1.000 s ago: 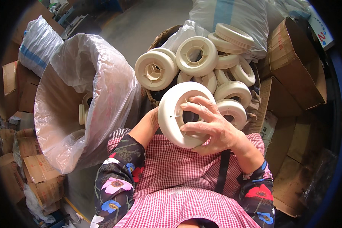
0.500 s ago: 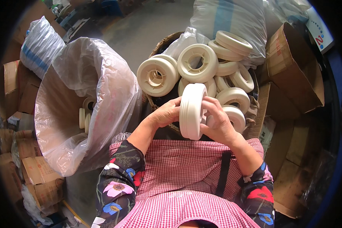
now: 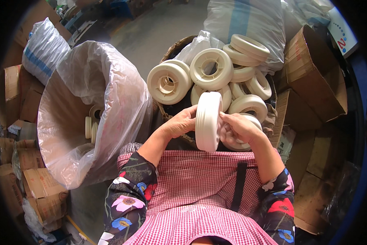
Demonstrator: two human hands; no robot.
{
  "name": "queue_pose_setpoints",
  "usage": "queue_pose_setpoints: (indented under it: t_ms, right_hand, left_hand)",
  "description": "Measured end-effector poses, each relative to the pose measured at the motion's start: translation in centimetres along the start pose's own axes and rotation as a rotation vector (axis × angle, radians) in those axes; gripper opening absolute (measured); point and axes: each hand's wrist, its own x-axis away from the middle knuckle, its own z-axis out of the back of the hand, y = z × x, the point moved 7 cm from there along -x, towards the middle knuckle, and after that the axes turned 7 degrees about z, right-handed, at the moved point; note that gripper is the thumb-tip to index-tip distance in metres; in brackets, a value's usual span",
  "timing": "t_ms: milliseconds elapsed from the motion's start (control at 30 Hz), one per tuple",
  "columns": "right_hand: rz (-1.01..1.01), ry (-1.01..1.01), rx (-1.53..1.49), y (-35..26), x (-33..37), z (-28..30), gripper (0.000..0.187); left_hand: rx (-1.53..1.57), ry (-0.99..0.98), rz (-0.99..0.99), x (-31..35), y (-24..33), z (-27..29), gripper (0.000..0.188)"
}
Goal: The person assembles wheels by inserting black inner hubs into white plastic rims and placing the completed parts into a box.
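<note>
A cream-white plastic wheel (image 3: 208, 121) with a grooved outer rim stands upright on its edge in front of my apron. My left hand (image 3: 180, 123) is closed on it from the left, its fingers partly hidden behind the rim. On the other side, my right hand (image 3: 242, 127) has thumb and finger pinched at the wheel's right edge; its lower fingers are curled and slightly blurred. Just beyond my hands lies a heap of similar wheels, among them an upright one (image 3: 199, 70) with a spoked hub and a tilted one (image 3: 157, 87) at the left.
To the left stands a large bin lined with a clear plastic bag (image 3: 128, 102), a few wheels (image 3: 94, 130) inside. Open cardboard boxes (image 3: 310, 65) line the right, and flattened cartons (image 3: 44, 183) the far left. A stuffed white sack (image 3: 261, 24) sits behind the heap.
My right hand has drawn back from the wheel's opening to its right edge, its fingers now pinched. The held wheel has shifted slightly right and down, still in my left hand.
</note>
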Motion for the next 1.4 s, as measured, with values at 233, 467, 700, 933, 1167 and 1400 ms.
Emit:
queue_pose_setpoints:
  t_ms: [233, 467, 700, 933, 1167, 1400]
  right_hand:
    - [0.121, 0.068, -0.045, 0.4, -0.3, -0.2, 0.048]
    - [1.334, 0.262, 1.101, -6.5, 4.4, -4.7, 0.058]
    - [0.654, 0.369, 0.234, -1.6, 0.9, -1.2, 0.047]
    - [0.81, 0.194, 0.335, -3.0, 2.1, -2.5, 0.052]
    - [1.193, 0.169, 0.708, -5.6, 4.2, -4.9, 0.061]
    - [1.44, 0.182, 0.985, -6.0, 5.3, -6.7, 0.05]
  left_hand:
    - [-0.22, 0.137, -0.096, -0.7, -0.3, -0.2, 0.063]
    - [0.15, -0.038, -0.131, 0.2, 1.4, 0.1, 0.059]
    - [-0.17, 0.159, -0.174, -0.2, 1.2, 0.5, 0.059]
    - [0.086, 0.04, -0.172, -0.2, 0.7, 0.3, 0.062]
    - [0.225, -0.062, -0.09, 0.0, -0.1, 0.6, 0.059]
    - [0.343, -0.109, -0.01, 0.2, -0.7, 0.3, 0.052]
